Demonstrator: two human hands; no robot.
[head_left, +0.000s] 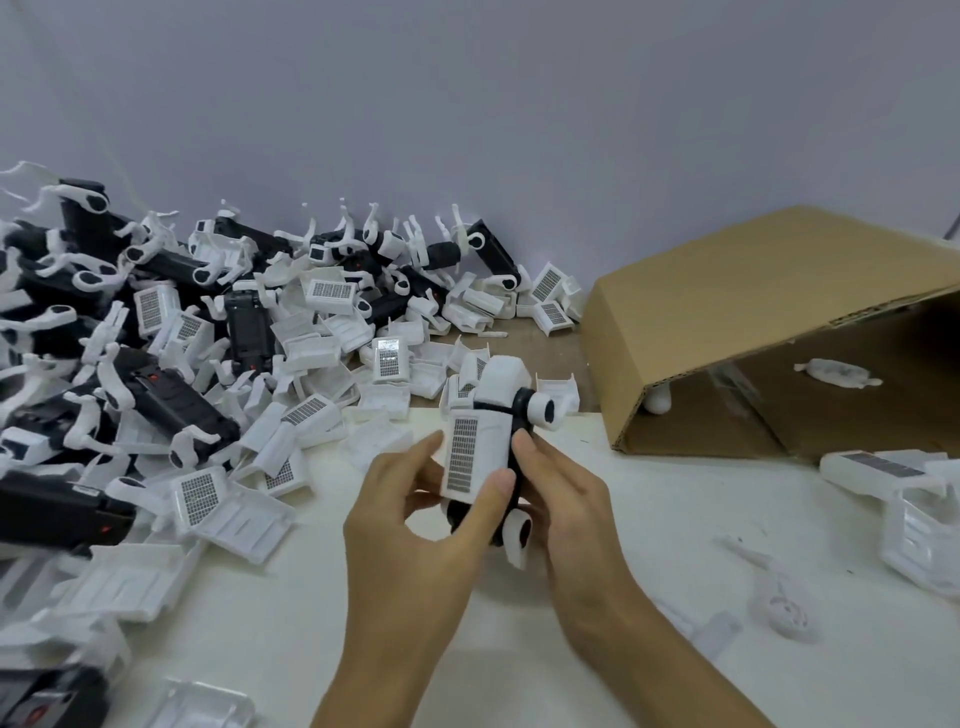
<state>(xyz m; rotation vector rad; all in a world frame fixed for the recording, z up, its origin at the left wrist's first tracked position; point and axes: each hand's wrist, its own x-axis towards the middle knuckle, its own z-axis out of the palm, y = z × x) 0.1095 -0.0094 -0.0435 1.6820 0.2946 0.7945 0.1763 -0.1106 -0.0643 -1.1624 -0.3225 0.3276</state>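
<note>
The person is holding a white-and-black toy body (480, 441) above the middle of the worktop (675, 530), just in front of the heap. Its long axis is running from the palms up and away toward the far edge, leaning slightly right, with the white grid-labelled face turned toward the camera. A round white hub (545, 410) is sticking out rightward at the far end. A second hub (519, 535) is showing at the near end.

The left hand (415, 525) is gripping the body, thumb pressing the lower end of the white face, fingers curling round its left side. The right hand (561, 499) is closing its grip on the black right edge.

A heap of like parts (156, 338) is covering the left side back to the far edge. A cardboard box (727, 312) is lying on its side toward the far right corner.

The body's underside is hidden by the palms. The white pieces (883, 473) at the right edge are cut off and blurred.
</note>
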